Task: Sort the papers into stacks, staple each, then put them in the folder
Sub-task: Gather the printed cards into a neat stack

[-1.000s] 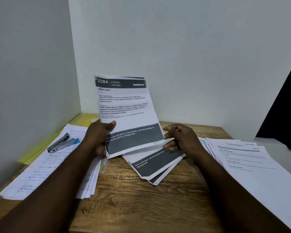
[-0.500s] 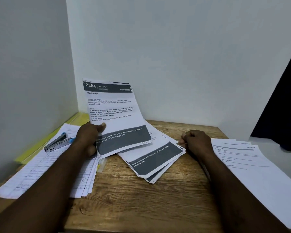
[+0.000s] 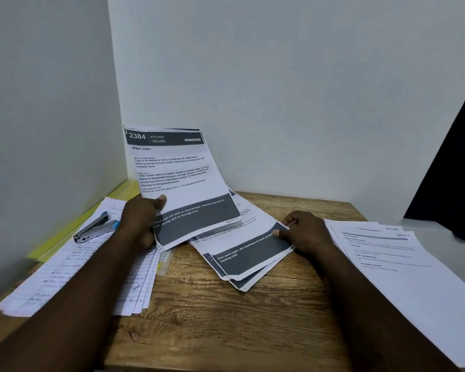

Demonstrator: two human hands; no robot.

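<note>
The left hand (image 3: 140, 224) had its grip clamped on the upright Wash cups sheet (image 3: 177, 170), thumb across the front. The right hand (image 3: 309, 233) pinched the right edge of the fanned printed sheets (image 3: 253, 256), which lay mid-table (image 3: 226, 331) just to its left, long axis slanting toward the near edge.

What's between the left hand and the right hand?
Head view: fanned dark-banded sheets lie between left hand and right hand, which pinches their edge.

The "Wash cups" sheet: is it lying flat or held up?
Held up: the left hand grips the sheet at its lower left, and it rises steeply off the table.
</note>
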